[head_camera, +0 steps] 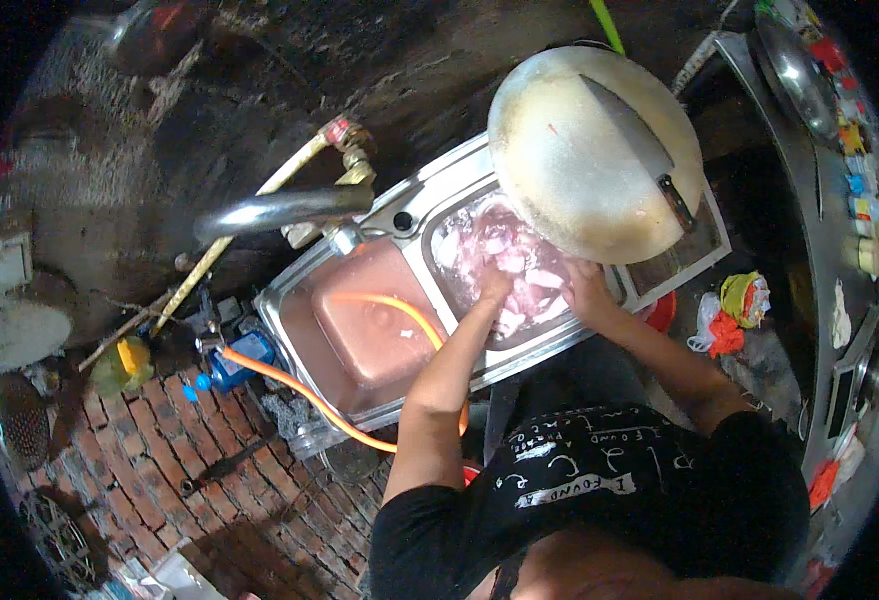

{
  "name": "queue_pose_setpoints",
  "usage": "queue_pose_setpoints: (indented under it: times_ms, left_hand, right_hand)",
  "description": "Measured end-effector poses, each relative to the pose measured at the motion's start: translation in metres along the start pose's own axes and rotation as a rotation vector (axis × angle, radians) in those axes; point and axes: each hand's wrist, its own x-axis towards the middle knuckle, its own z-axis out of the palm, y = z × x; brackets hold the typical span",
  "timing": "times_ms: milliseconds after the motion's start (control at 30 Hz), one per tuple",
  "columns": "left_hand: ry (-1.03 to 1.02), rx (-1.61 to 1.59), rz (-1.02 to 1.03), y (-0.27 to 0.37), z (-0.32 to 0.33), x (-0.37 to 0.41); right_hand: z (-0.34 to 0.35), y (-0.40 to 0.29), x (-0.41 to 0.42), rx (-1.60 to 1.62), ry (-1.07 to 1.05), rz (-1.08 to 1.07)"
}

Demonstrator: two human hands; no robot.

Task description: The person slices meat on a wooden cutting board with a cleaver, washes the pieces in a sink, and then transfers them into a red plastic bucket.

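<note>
Pieces of raw meat (510, 232) lie in water in the right basin of a stainless steel double sink (428, 281). My left hand (495, 283) reaches among the pieces near the basin's middle, its fingers partly under the water. At the basin's right side, my right hand (585, 289) touches the meat or the water; whether it grips a piece is not clear. A large round chopping board (574, 165) covers the sink's back right corner, and a cleaver (627, 124) with a dark handle rests flat on it.
An orange hose (300, 390) runs over the left basin, below a metal faucet (282, 210). A blue bottle (240, 362) stands left of the sink on the brick floor (146, 450). Plastic bags (724, 330) lie to the right, near a long metal counter (807, 187) with a wok lid.
</note>
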Motion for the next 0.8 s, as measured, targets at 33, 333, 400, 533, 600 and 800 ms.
queue_pose_setpoints:
  times_ms: [33, 333, 400, 533, 600, 800]
  left_hand:
    - [0.028, -0.028, 0.002, 0.001, -0.01, -0.004]
    - [0.254, 0.312, -0.19, -0.022, -0.008, 0.027]
    - [0.04, 0.227, -0.198, -0.042, 0.0, 0.043]
    - [0.089, -0.21, -0.159, -0.028, 0.03, 0.041]
    - [0.144, -0.576, -0.191, -0.022, 0.029, 0.035]
    - [0.309, -0.234, 0.311, -0.011, 0.001, 0.008]
  right_hand:
    - [0.01, 0.001, 0.01, 0.05, -0.023, 0.11]
    - [0.109, 0.031, 0.081, 0.359, 0.055, 0.284]
    - [0.134, 0.039, 0.087, 0.517, 0.017, 0.345]
    - [0.153, 0.057, 0.093, 0.584, -0.157, 0.514]
    - [0.161, 0.056, 0.099, 0.643, -0.195, 0.569]
    - [0.131, 0.043, 0.089, 0.744, -0.107, 0.509]
